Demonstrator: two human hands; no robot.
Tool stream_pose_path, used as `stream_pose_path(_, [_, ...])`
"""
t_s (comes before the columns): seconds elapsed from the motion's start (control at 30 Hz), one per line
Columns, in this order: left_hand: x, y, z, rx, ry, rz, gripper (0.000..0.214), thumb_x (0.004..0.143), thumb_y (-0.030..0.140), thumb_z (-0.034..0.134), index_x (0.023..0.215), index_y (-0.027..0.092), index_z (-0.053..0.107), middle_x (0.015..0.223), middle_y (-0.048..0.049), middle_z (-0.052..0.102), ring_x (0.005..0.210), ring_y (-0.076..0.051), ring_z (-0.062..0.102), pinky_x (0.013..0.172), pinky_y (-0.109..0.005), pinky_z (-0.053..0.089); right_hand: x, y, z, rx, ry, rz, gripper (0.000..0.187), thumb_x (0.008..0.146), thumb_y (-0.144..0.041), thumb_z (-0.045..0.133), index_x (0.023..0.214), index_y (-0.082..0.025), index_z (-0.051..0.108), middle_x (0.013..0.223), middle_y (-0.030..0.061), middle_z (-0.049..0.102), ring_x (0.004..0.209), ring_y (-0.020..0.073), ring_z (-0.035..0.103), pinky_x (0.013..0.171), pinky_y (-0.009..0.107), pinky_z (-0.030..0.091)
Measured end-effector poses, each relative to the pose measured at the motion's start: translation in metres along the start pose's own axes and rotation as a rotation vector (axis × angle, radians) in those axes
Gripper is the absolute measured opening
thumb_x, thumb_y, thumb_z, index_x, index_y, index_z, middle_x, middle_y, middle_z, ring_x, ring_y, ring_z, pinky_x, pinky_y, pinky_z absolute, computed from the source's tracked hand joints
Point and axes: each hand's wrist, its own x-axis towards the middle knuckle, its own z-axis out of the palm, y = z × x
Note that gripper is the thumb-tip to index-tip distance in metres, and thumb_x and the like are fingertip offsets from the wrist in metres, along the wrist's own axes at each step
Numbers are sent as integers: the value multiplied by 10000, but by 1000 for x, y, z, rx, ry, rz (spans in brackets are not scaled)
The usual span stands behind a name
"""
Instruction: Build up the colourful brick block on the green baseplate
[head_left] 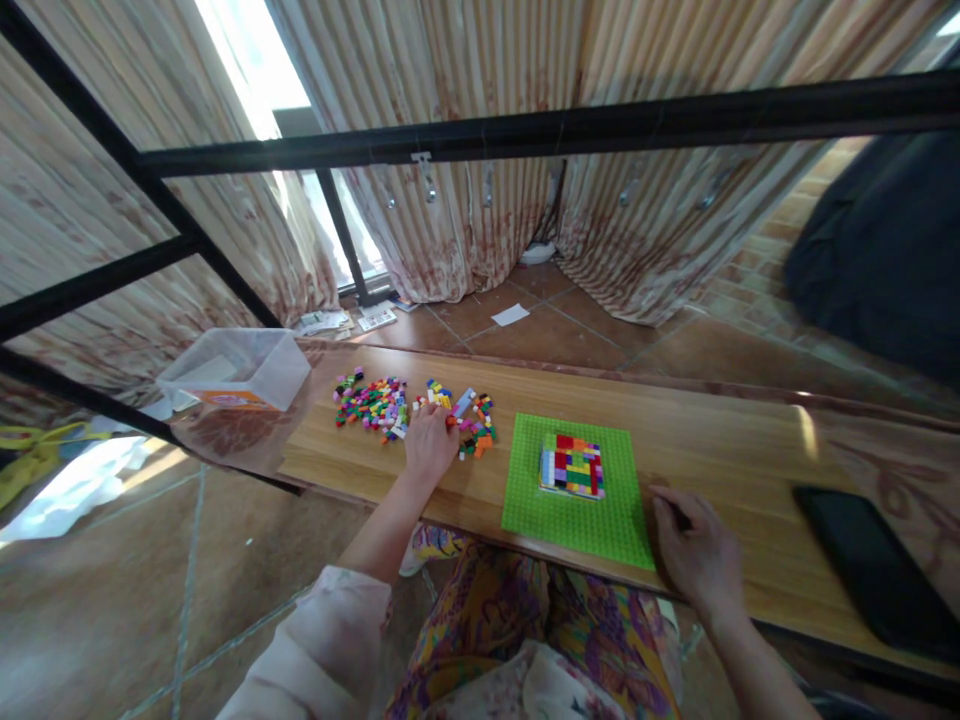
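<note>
Right hand (694, 548) rests beside baseplate (581, 525); left hand (429, 445) touches bricks (373, 403).

1. This looked like a room in a home, a living space set around a long pale wooden table (720, 450).
2. Behind the table hung floor-length beige striped fabric curtains (480, 230), and a bright daylit window (255, 70) showed beyond its left end.
3. Past the table's far edge lay square terracotta floor tiles (555, 335) with a loose white paper sheet (510, 315) on them.
4. A clear plastic storage box (236, 368) sat at the table's left end, with small multicoloured toy bricks (371, 402) beside it.
</note>
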Motion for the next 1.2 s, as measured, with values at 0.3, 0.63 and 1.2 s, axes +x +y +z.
stream_pose_path(0.3, [-2,-1,-2,-12,26,-7,151,851,229,506,875,179,647,962,-120,660,974,-275,593,850,-371,453,1,-3,1,18,28,-17,311,906,-381,449,936,-188,690,919,89,695,823,210,638,745,331,487])
stream_pose_path(0.63, [-33,41,-14,-296,-66,82,122,872,244,540,928,201,639,868,-26,690,803,-168,630,729,-276,468,1,-1,3,58,60,-49,278,911,-364,471,926,-191,689,910,75,699,835,206,646,756,331,495])
stream_pose_path(1.2, [-45,99,12,-620,-117,255,183,890,221,562,975,230,723,944,-42,710,896,-166,653,836,-300,516,2,-5,1,58,61,-31,284,911,-358,459,931,-193,690,921,85,699,842,215,642,758,346,493])
